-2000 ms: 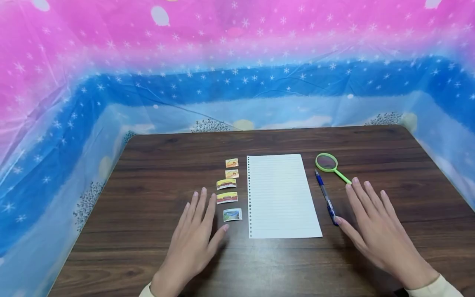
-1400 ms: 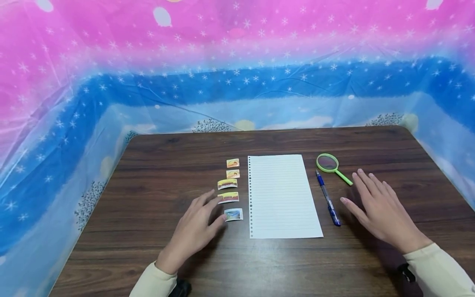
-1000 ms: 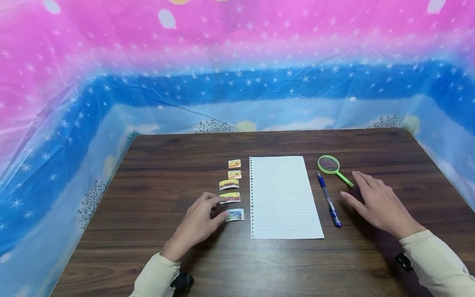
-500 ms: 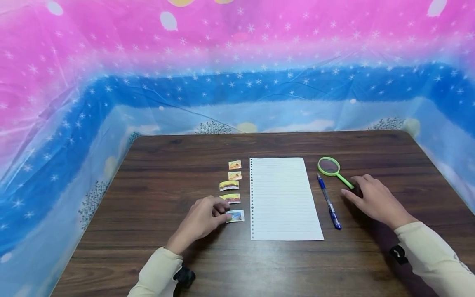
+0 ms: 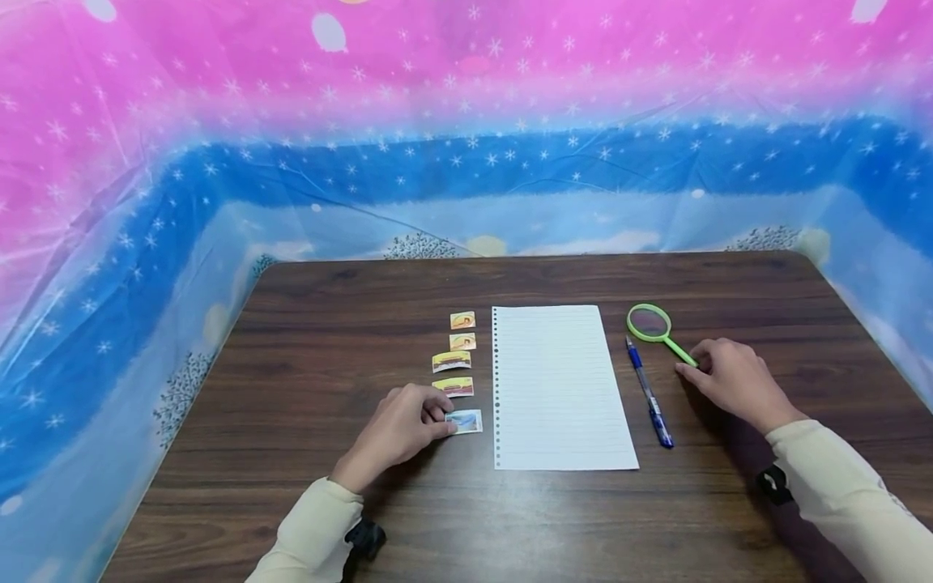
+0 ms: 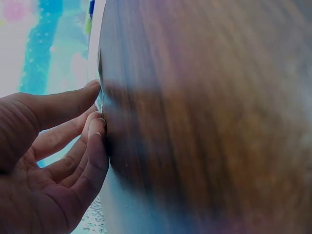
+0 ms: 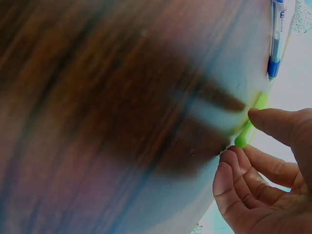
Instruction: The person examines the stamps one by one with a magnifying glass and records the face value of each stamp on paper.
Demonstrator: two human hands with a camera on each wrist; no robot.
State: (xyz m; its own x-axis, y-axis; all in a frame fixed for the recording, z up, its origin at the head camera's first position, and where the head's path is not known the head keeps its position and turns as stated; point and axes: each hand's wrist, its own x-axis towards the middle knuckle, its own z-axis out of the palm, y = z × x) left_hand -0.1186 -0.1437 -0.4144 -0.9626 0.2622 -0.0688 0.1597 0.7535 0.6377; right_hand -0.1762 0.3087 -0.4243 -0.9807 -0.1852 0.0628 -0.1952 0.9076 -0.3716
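My left hand (image 5: 397, 425) curls at the left edge of the lowest stamp (image 5: 468, 421), a small blue and green picture on white. In the left wrist view its thumb (image 6: 73, 103) and fingers pinch that thin edge, and the stamp lies low at the table. My right hand (image 5: 738, 382) holds the end of the handle of a green magnifying glass (image 5: 649, 322), whose lens lies on the table. The right wrist view shows the green handle (image 7: 248, 127) between thumb and fingers. Just above the left hand lies a red and yellow stamp (image 5: 455, 387).
Lined paper (image 5: 561, 389) with punched holes lies between the hands. A blue pen (image 5: 651, 397) lies between the paper and my right hand. More stamps (image 5: 462, 321) line up left of the sheet. A patterned curtain (image 5: 452, 162) surrounds the brown table (image 5: 328, 324).
Both hands were spread flat at first. The left moved to the lowest stamp and took its edge. The right drew its fingers together on the magnifying glass handle.
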